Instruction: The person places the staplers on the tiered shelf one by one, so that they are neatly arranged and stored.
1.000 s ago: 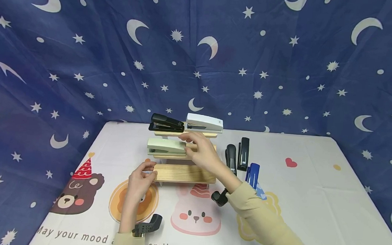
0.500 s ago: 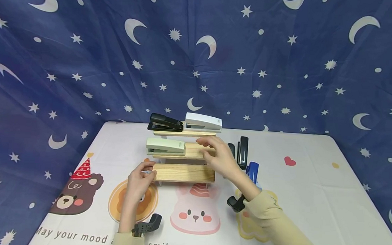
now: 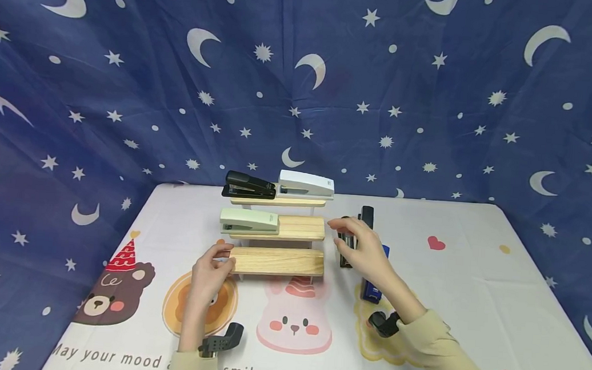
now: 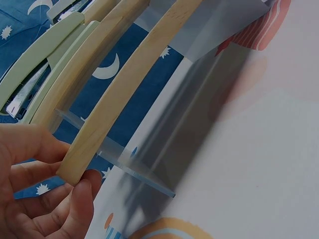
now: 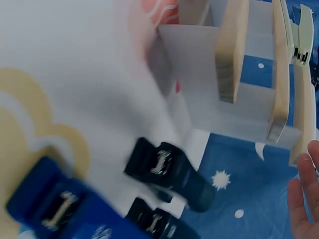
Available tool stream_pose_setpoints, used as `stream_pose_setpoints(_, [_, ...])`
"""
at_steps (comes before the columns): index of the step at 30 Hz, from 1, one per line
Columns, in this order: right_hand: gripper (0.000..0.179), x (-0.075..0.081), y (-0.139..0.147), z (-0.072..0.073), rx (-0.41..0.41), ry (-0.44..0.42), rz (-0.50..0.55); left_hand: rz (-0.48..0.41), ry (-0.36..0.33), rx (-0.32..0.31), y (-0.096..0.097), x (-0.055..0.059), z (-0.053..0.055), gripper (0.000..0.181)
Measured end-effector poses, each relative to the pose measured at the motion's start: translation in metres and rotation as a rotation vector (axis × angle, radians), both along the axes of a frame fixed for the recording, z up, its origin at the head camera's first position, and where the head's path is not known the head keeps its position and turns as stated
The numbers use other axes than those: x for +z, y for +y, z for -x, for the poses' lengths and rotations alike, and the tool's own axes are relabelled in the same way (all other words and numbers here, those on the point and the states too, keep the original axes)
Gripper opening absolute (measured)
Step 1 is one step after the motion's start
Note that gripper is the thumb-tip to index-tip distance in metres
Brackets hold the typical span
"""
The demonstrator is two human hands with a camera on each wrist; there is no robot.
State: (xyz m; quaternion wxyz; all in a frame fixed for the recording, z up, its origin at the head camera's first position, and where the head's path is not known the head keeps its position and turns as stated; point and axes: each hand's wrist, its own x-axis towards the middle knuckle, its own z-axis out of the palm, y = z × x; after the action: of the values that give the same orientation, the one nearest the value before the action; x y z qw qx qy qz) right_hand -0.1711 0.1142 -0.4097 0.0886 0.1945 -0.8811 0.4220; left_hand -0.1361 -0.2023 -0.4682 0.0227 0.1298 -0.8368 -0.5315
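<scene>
My left hand (image 3: 211, 273) pinches the left end of the lowest board of a three-tier wooden rack (image 3: 277, 262); in the left wrist view, thumb and fingers (image 4: 35, 147) lie on both sides of the board end. A light green stapler (image 3: 249, 220) lies on the left half of the middle tier. The top tier carries a black stapler (image 3: 249, 184) and a white stapler (image 3: 306, 184) side by side. Just right of the rack, my right hand (image 3: 366, 250) holds nothing, fingers loosely bent and apart, over a dark stapler (image 3: 346, 256) that it partly covers.
Another black stapler (image 3: 367, 215) stands behind the right hand, and a blue stapler (image 3: 372, 292) lies below it, partly hidden by the forearm. Clear side panels (image 5: 194, 69) support the rack. A patterned white cloth (image 3: 472, 312) covers the table; a blue starry curtain (image 3: 434, 131) hangs behind.
My right hand has moved away from the light green stapler, rightward past the rack's end to the staplers on the table. The left hand keeps its hold on the rack.
</scene>
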Motion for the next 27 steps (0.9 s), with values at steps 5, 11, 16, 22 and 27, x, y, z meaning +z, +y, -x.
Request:
stream_pose_setpoints(5, [0.033,-0.007,0.013,-0.008,-0.032,-0.011,0.025,-0.004,0.001,-0.003,0.001,0.000,0.001,0.037])
stream_pose_setpoints(11, [0.037,-0.018,0.030,-0.018,-0.083,-0.016,0.051,0.000,0.003,0.001,0.000,-0.001,0.001,0.036])
stream_pose_setpoints(16, [0.039,-0.029,0.045,-0.026,-0.142,-0.026,0.066,-0.002,0.003,0.001,0.000,-0.001,0.001,0.036])
stream_pose_setpoints(22, [0.039,-0.038,0.058,-0.036,-0.223,-0.072,0.084,0.001,-0.003,-0.004,0.001,-0.001,0.001,0.036])
stream_pose_setpoints(27, [0.040,-0.046,0.063,-0.041,-0.274,-0.115,0.109,0.001,-0.008,0.000,0.002,0.000,0.001,0.036])
